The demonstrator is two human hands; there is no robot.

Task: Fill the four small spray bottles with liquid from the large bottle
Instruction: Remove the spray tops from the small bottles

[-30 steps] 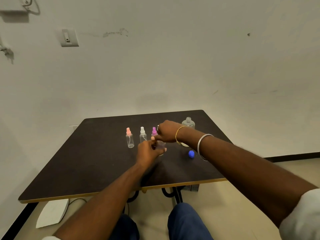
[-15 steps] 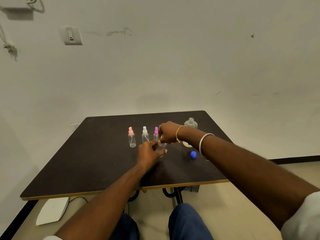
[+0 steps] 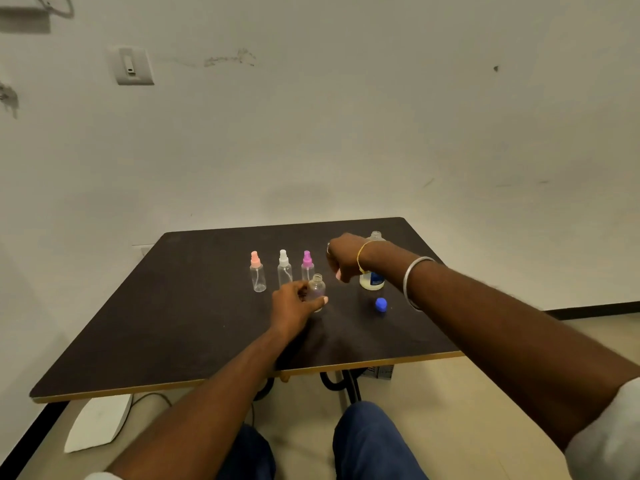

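The right hand (image 3: 343, 259) has come off the top of the small bottle (image 3: 317, 289) and drawn back to the right. The bottle's threaded neck, covered 0.5 s ago, is now bare. The left hand (image 3: 294, 303) has its grip on that small bottle, thumb across the near side, holding it upright on the worktop (image 3: 173, 323). The right hand hangs just beside and above the bottle without touching it, fingers curled downward. Whether that grip encloses anything, I cannot tell. Just behind the small bottle stands the magenta-topped bottle (image 3: 307, 266). To its left are the white-topped bottle (image 3: 284, 270) and the peach-topped bottle (image 3: 258, 273), making 3 in a row, all upright with sprayers on. Behind the right wrist stands the large bottle (image 3: 372, 281), its neck open, with a little pale liquid at its base and a blue label. A blue cap (image 3: 381, 304) lies on the worktop just in front of it. A gold bangle (image 3: 360, 256) and a silver bangle (image 3: 414, 277) circle the right forearm.
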